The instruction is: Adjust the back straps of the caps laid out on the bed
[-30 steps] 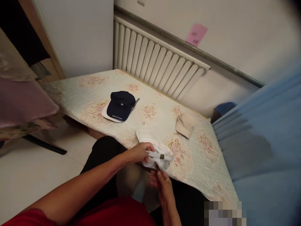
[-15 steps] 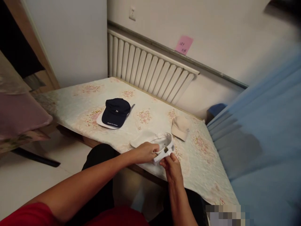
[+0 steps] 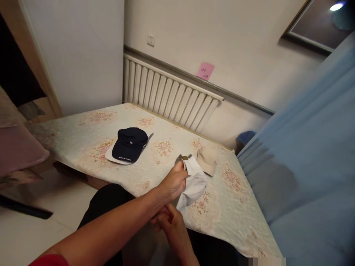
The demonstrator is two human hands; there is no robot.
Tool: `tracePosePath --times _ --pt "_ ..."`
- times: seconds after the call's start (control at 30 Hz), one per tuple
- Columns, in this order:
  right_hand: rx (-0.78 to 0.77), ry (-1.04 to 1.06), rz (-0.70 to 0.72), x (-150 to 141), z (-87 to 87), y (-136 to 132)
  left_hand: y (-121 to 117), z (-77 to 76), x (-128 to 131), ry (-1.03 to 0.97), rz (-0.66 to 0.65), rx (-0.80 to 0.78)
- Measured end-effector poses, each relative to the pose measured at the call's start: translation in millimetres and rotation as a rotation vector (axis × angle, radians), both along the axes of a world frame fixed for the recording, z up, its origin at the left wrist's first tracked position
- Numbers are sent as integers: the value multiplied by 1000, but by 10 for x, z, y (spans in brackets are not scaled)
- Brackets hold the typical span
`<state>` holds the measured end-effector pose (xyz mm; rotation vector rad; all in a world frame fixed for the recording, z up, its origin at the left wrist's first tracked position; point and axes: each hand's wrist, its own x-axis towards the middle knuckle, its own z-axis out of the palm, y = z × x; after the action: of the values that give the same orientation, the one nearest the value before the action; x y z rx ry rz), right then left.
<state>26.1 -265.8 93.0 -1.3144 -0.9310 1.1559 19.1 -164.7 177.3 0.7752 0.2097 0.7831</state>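
My left hand (image 3: 176, 180) grips a white cap (image 3: 195, 184) by its back edge near the strap, holding it above the bed with the strap's dark buckle at the top. Just below my left wrist is my right hand (image 3: 172, 223). Its fingers are loosely bent and slightly apart, with nothing seen in them, and it does not touch the visible part of the cap. A beige cap (image 3: 207, 159) lies behind the white one, partly covered by it. Farther left, a navy cap (image 3: 131, 142) rests on top of another cap with a white brim (image 3: 111, 157).
A floral cover lies over the bed (image 3: 80, 138). A white radiator (image 3: 169, 94) runs along the wall at its far side. Blue curtain (image 3: 305, 155) hangs on the right. At the left, pink cloth (image 3: 20, 147) hangs over furniture.
My left hand has lifted and turned the white cap, strap side up. My right hand has left the strap and moved down and left, beneath my left wrist. The view has tilted upward.
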Motion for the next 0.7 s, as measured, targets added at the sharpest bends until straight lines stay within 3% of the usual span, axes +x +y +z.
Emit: tracePosePath --times 0.13,0.27,0.37,0.53,0.7 --pt "10 -86 -400 288 -73 149 -56 0 -26 -112 16 -89" --pt "94 -145 -677 607 -152 155 -33 -207 -25 -97 -2 -172" --pt "223 0 -651 656 -252 141 1 -493 8 -47 5 -277" --pt "250 384 -365 489 -439 228 -41 -997 -10 87 0 -415" --pt "297 602 -423 404 -567 362 -125 -1205 -154 71 -49 -385"
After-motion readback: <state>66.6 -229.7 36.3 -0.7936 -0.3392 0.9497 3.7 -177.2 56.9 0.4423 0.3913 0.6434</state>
